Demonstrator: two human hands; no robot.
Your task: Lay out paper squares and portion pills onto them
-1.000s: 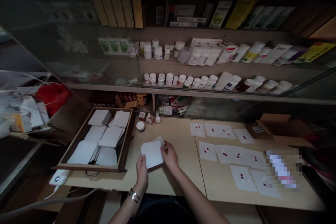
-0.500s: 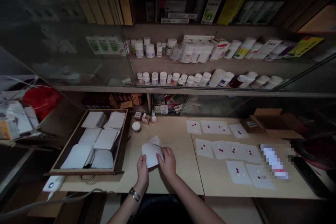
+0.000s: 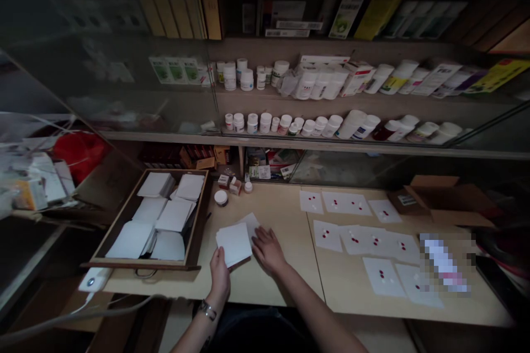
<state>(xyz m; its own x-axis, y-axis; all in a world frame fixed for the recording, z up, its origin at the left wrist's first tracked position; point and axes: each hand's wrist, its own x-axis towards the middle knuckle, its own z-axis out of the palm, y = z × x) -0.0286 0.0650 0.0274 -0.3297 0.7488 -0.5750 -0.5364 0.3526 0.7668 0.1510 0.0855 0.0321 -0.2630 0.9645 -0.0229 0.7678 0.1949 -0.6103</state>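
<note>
My left hand (image 3: 220, 274) grips a small stack of white paper squares (image 3: 234, 242) by its near edge, just above the wooden counter (image 3: 273, 287). My right hand (image 3: 268, 248) lies flat on the counter beside the stack, fingers stretched toward a single loose white sheet (image 3: 251, 223) that sticks out behind it. To the right, several white paper squares (image 3: 327, 236) lie spread out, each with small red and white pills on it.
An open wooden drawer (image 3: 199, 220) at the left holds more white paper stacks. Small bottles and a white jar (image 3: 221, 197) stand at the counter's back. Shelves of medicine bottles (image 3: 323, 124) rise behind. A cardboard box (image 3: 439, 198) sits at the far right.
My right hand has let go of the stack and dropped flat onto the counter beside it. My left hand has shifted the stack slightly left and toward me.
</note>
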